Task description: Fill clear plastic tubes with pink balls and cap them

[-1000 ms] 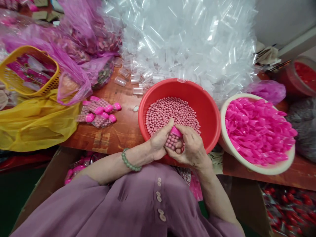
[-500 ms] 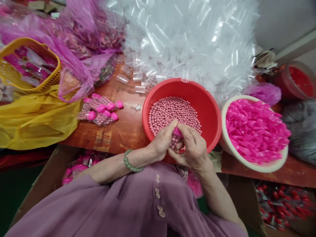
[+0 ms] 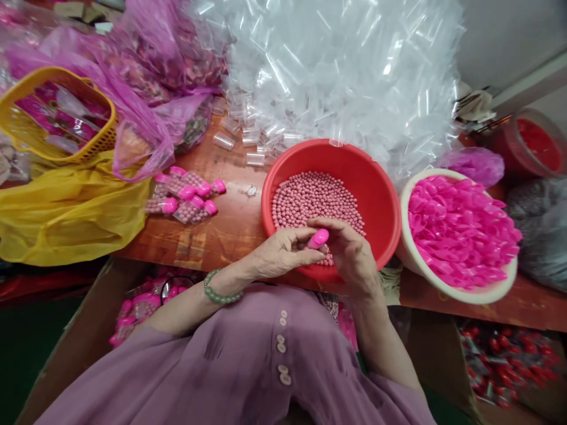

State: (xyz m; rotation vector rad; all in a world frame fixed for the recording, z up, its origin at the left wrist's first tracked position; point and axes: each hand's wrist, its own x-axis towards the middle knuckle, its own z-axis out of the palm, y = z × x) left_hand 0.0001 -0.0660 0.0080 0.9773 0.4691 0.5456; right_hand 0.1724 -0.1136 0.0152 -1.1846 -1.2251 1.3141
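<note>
My left hand [image 3: 279, 252] is closed round a small tube with a bright pink cap [image 3: 319, 238]. The cap points toward the right, and the fingers hide most of the tube. My right hand [image 3: 355, 260] is just to the right, fingers apart and partly blurred, one fingertip reaching behind the cap. Both hands are over the near rim of a red basin [image 3: 381, 200]. Pink beads [image 3: 312, 198] fill the basin's left and middle part.
A white tub [image 3: 406, 236] of pink caps [image 3: 460, 230] stands at right. Clear plastic tubes [image 3: 336, 65] pile up behind the basin. Several capped, bead-filled tubes [image 3: 190, 195] lie at left, near a yellow bag [image 3: 75, 212] and a yellow basket [image 3: 100, 139].
My right hand has loosened from the capped tube and opened. My left hand now holds the tube with its cap exposed. The view has shifted slightly.
</note>
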